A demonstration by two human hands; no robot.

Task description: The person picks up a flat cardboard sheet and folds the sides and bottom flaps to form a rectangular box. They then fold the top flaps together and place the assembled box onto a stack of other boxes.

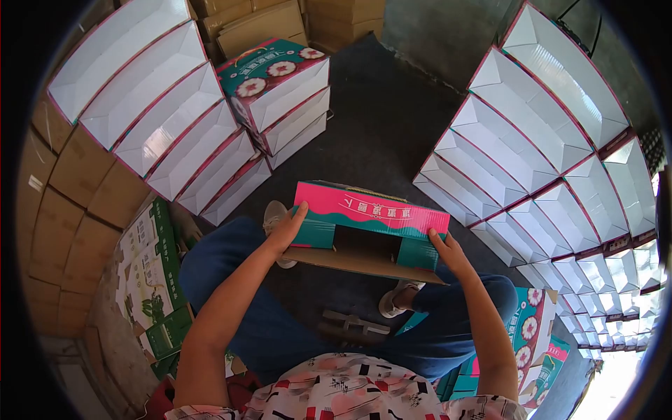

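Between my hands is a pink and teal cardboard carton [374,210], held up in front of my knees. Its side toward me is open, showing the brown inside, and a brown flap hangs along the lower edge. My left hand [287,227] grips the carton's left end, with the thumb on the pink panel. At the right end, my right hand [448,249] has its fingers wrapped round the edge, thumb near the pink face. The far fingers of both hands are partly hidden. Below the carton, a grey bar-shaped object [355,323] lies low between my legs.
White-bottomed cartons are stacked high at left [168,105] and right [532,154]. A shorter carton stack [280,77] stands ahead. Brown boxes [77,210] line the far left. Green printed cardboard [157,259] lies by my left leg, teal flattened cardboard [528,329] by my right.
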